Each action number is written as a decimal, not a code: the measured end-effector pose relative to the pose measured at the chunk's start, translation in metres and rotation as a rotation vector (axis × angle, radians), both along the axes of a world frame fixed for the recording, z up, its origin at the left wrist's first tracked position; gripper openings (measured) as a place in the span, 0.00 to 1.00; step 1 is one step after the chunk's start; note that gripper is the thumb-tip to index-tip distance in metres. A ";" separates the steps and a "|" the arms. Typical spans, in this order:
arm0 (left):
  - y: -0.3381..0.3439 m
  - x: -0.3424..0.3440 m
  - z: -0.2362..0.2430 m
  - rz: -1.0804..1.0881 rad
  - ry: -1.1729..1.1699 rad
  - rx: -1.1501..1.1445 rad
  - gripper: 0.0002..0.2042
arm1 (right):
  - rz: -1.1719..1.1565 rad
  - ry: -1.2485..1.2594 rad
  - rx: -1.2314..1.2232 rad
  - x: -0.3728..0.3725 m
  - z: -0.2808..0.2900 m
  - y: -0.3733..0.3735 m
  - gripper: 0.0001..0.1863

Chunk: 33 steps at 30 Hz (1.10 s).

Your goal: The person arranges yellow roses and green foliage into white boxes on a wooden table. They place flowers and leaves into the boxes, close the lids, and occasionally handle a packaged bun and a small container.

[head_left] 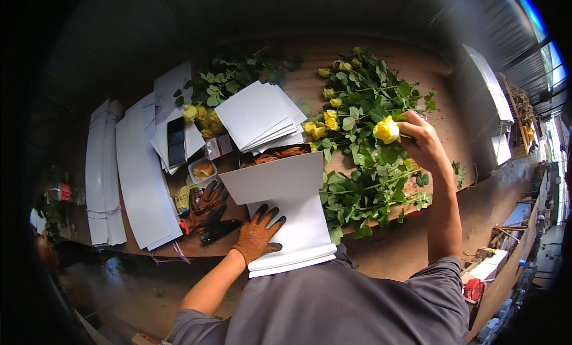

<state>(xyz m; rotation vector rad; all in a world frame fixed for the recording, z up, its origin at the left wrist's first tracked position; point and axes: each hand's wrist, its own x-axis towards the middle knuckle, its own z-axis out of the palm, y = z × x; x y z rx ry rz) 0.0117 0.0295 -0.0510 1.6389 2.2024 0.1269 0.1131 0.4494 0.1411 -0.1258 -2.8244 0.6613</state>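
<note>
My left hand [258,233], in an orange-brown work glove with dark fingertips, lies with fingers spread on a long white sheet [298,226]. The sheet's near edge is folded or rolled against my body, and a stiff white flap [277,178] stands across its far end. My bare right hand [423,141] is closed beside a yellow rose [386,130], gripping it just under the bloom; the fingertips are partly hidden. Around that hand lies a heap of leafy roses [369,184] with several yellow blooms [322,127] pointing left.
Beyond the flap are brown rubber bands [277,157] and a stack of white sheets [259,115]. Left of these lie a phone [176,141], a small tub [202,171], another glove [208,203] and tall bundles of white card [146,172]. More yellow roses [205,120] lie behind.
</note>
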 end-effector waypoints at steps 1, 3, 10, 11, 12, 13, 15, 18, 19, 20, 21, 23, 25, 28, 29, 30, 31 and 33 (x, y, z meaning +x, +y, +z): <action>-0.001 0.000 0.000 0.009 -0.010 0.032 0.40 | 0.006 0.035 0.028 0.002 0.018 -0.013 0.18; -0.005 0.003 -0.005 0.020 -0.025 0.046 0.40 | 0.060 0.084 -0.001 0.004 0.041 -0.050 0.21; -0.011 -0.003 -0.014 0.022 -0.041 0.086 0.38 | 0.460 -0.362 -0.232 -0.012 -0.060 -0.180 0.10; -0.010 -0.002 -0.016 0.044 -0.062 0.117 0.40 | 0.554 -0.402 -0.243 -0.010 -0.095 -0.192 0.10; -0.010 -0.002 -0.020 0.036 -0.003 0.130 0.36 | 0.606 -0.448 -0.297 -0.008 -0.125 -0.201 0.10; -0.012 0.000 -0.026 0.032 0.038 0.129 0.34 | 0.657 -0.469 -0.319 -0.008 -0.151 -0.208 0.10; -0.009 -0.002 -0.019 0.041 0.025 0.101 0.28 | 0.737 -0.490 -0.303 -0.007 -0.184 -0.214 0.09; -0.010 -0.008 -0.017 0.053 -0.049 0.109 0.26 | 0.777 -0.507 -0.171 -0.005 -0.209 -0.220 0.09; -0.009 -0.010 -0.013 0.081 -0.115 0.063 0.22 | 0.776 -0.486 -0.138 -0.003 -0.214 -0.221 0.10; -0.009 -0.012 -0.015 0.113 -0.176 0.079 0.21 | 0.771 -0.465 -0.104 0.000 -0.218 -0.222 0.12; -0.006 -0.015 -0.015 0.142 -0.236 0.094 0.21 | 0.756 -0.503 -0.069 0.001 -0.215 -0.223 0.12; -0.006 -0.018 -0.012 0.163 -0.362 0.120 0.19 | 0.776 -0.486 -0.015 0.000 -0.210 -0.225 0.12; -0.008 -0.013 -0.011 0.121 -0.370 0.059 0.17 | 0.733 -0.459 -0.069 0.002 -0.212 -0.223 0.13; -0.007 -0.008 0.003 0.145 -0.402 -0.012 0.16 | 0.755 -0.705 -0.137 -0.011 -0.191 -0.211 0.14; -0.007 -0.007 0.003 0.137 -0.374 0.023 0.15 | 0.768 -0.844 -0.239 -0.024 -0.173 -0.191 0.18; -0.008 -0.004 0.003 0.135 -0.346 0.057 0.14 | 0.777 -0.964 -0.292 -0.043 -0.143 -0.164 0.18; -0.009 -0.003 0.004 0.137 -0.322 0.049 0.14 | 0.556 -1.081 -0.279 -0.056 -0.129 -0.137 0.16; -0.011 -0.002 0.002 0.143 -0.317 0.050 0.14 | 0.423 -0.937 -0.182 -0.069 -0.137 -0.070 0.14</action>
